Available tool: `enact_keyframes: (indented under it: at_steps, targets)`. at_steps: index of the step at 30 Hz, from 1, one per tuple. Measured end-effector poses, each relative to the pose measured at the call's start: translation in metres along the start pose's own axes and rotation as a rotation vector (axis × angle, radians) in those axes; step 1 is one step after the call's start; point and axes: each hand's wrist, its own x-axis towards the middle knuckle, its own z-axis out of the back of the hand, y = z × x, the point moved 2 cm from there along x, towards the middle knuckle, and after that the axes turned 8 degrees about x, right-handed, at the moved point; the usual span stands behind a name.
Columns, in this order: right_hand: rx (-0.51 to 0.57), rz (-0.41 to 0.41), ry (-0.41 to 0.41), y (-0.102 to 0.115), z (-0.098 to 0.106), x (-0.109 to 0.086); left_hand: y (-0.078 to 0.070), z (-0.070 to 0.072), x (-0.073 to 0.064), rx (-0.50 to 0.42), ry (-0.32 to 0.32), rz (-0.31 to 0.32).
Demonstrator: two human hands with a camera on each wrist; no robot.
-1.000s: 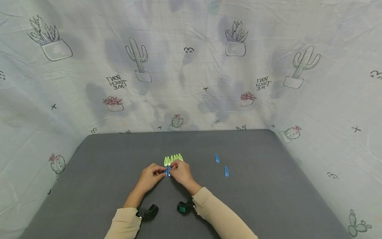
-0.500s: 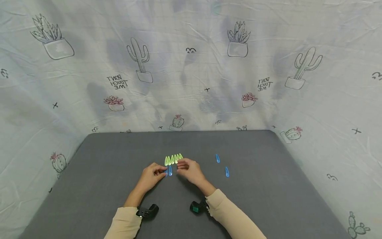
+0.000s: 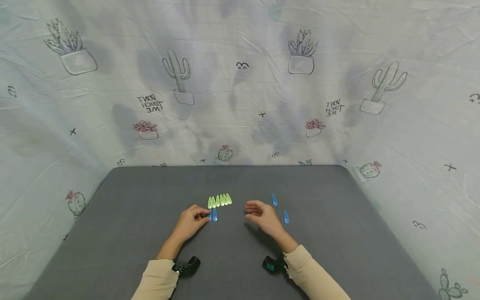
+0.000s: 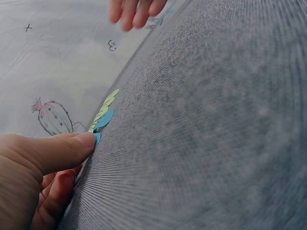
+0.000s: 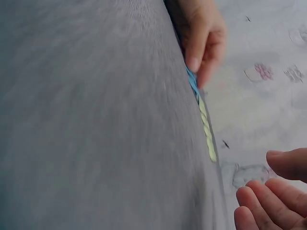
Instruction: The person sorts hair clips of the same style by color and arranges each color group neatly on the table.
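Note:
Several yellow-green snap hair clips [image 3: 218, 201] stand side by side in a short row on the grey table. Just in front of the row's left end lie two blue hair clips. My left hand [image 3: 190, 221] pinches the leftmost blue hair clip [image 4: 98, 138] by its edge, thumb and fingertips partly covering it. Beside it the other blue hair clip [image 3: 215, 215] lies untouched. My right hand [image 3: 265, 217] is held over the table right of the row, fingers loosely extended with nothing in them. Near it lie two more blue hair clips, a farther one [image 3: 274, 200] and a nearer one [image 3: 286, 217].
The grey table [image 3: 232, 258] ends at the back against a pale cloth [image 3: 210, 125] printed with cacti and potted plants, which also hangs at both sides. A black wrist device [image 3: 187, 265] sits on the left wrist, another [image 3: 273, 264] on the right.
My right hand has let go of the second blue hair clip and moved right, toward the two separate blue clips. My left hand has stayed at the leftmost blue clip.

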Motion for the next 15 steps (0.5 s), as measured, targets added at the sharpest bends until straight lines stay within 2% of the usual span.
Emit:
enact_keyframes:
  at_steps: [5,10,15]
  targets:
    - [0.003,-0.003,-0.053,-0.010,0.024,-0.013,0.000,0.000,-0.001,0.004,0.004,0.005]
    - [-0.035,0.067,-0.109,-0.035,0.050,-0.023,0.000,-0.001,-0.001,0.009,0.007,0.009]
    - [-0.024,0.112,-0.167,-0.046,0.073,-0.033,0.000,-0.001,-0.002,0.008,0.006,0.010]
